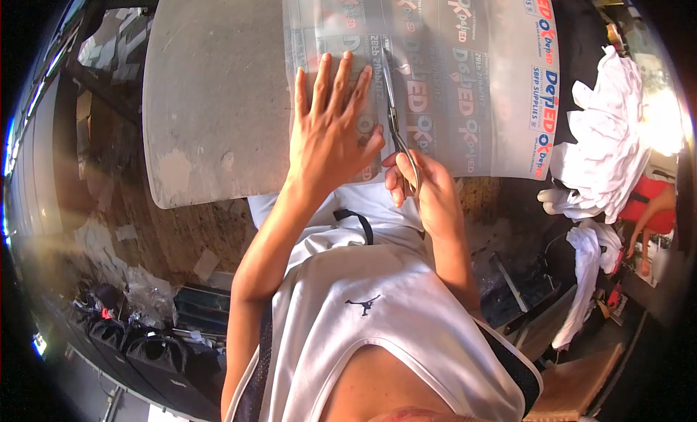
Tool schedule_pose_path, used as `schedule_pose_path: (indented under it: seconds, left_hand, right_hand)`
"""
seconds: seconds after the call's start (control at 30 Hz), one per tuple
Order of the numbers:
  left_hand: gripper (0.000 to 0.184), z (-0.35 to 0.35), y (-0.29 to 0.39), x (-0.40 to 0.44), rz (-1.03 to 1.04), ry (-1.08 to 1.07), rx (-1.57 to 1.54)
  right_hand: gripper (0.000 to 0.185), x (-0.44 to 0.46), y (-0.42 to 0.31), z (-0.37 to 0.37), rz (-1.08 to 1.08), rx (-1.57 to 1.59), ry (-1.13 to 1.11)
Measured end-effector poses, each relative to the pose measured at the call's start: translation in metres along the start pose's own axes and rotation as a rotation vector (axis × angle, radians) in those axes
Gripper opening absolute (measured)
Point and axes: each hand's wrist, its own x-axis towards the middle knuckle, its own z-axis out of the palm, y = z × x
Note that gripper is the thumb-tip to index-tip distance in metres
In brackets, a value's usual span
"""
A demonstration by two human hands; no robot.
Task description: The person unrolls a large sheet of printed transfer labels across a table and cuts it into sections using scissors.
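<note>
My left hand [328, 135] lies palm down with fingers spread on a translucent plastic sheet [508, 117] printed with rows of logos and lettering. In my right hand [430, 186] is a pair of scissors [393, 110], gripped by its handles. The long blades point away from me over the sheet, just right of my left fingers. Whether the blades have the sheet between them I cannot tell. Beneath the sheet is a grey board [210, 110] with rounded corners and worn patches.
A pile of white cloth [599, 142] hangs at the right, with another white cloth piece [584, 277] below it. Wooden boards [581, 382] stand at the lower right. Scraps and black bags [152, 346] lie at the lower left.
</note>
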Motion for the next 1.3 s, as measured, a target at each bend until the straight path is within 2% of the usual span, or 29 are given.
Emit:
schedule_pose_path:
  seconds: [1.0, 1.3]
  left_hand:
    - [0.086, -0.007, 0.005, 0.004, -0.033, -0.061, -0.030]
    - [0.078, -0.004, 0.003, 0.003, -0.011, -0.044, -0.017]
  right_hand:
    - [0.033, 0.012, -0.006, 0.002, 0.012, 0.054, 0.026]
    - [0.034, 0.017, -0.011, 0.002, 0.006, 0.029, 0.031]
